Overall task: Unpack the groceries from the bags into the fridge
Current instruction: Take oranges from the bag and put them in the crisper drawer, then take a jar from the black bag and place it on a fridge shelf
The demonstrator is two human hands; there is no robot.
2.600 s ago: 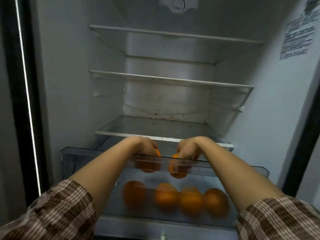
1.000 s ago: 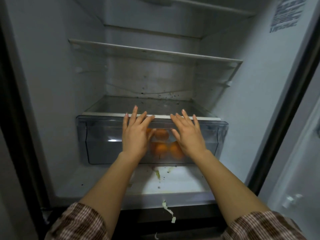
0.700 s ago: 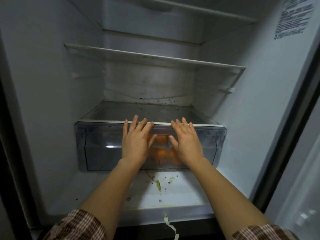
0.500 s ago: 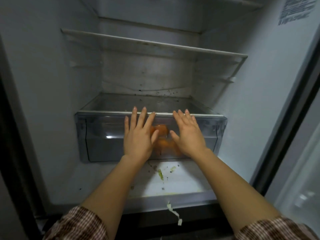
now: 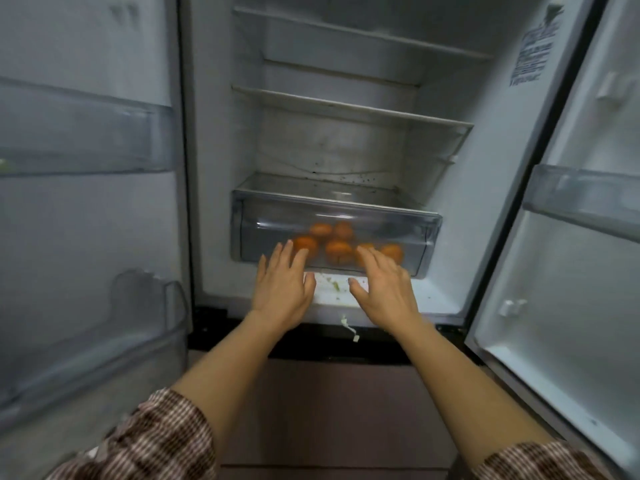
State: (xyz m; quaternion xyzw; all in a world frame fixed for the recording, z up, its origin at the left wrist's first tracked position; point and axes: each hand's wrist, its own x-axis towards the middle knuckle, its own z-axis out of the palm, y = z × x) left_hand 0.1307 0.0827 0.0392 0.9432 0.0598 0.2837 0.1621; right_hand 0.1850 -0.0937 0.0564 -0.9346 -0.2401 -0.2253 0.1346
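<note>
Now my left hand (image 5: 282, 292) and right hand (image 5: 384, 292), fingers spread, holding nothing, are at the drawer (image 5: 412, 225) front; oranges (image 5: 337, 251) sit inside. Even pressure from both palms should seat it squarely.

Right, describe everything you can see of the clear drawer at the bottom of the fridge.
The clear drawer is a wide bin of see-through, slightly smoky plastic with a thicker rim along the top front. It looks pushed in beneath the lowest shelf, level, above the fridge floor. About six oranges show through its front, bunched near the middle. The left hand and right hand, both with straight fingers, reach its lower front edge; blur hides whether they touch it.
</note>
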